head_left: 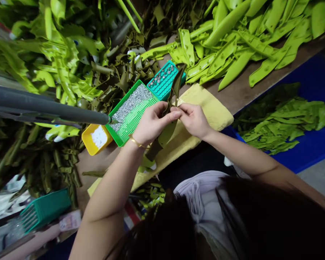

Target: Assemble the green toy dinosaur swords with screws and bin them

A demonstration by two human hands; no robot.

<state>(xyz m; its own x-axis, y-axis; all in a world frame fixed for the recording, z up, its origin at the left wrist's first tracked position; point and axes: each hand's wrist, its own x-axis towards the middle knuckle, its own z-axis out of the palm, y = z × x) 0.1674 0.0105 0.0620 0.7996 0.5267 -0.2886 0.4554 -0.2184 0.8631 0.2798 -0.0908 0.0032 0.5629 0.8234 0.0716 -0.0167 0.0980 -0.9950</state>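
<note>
Over the yellow cloth, my left hand [153, 122] pinches a dark olive plastic part [168, 133] between thumb and fingers. The part is long, curved and shell-like, and its upper end reaches past my fingertips. My right hand [193, 120] is closed at the same spot, its thumb and forefinger pressed together against the part. Whether a small piece sits between the right fingertips is hidden. Just beyond my left hand stands a green tray [137, 124] of small silver screws. A teal ridged tray [162, 81] with small round metal pieces adjoins it.
The yellow cloth [211, 104] covers the table edge before me. A yellow cup [89, 141] holds small white pieces. A grey rod-like tool [92, 116] points in from the left. Bright green plastic parts [227, 43] are heaped behind; more lie in a blue bin [311, 144] at right.
</note>
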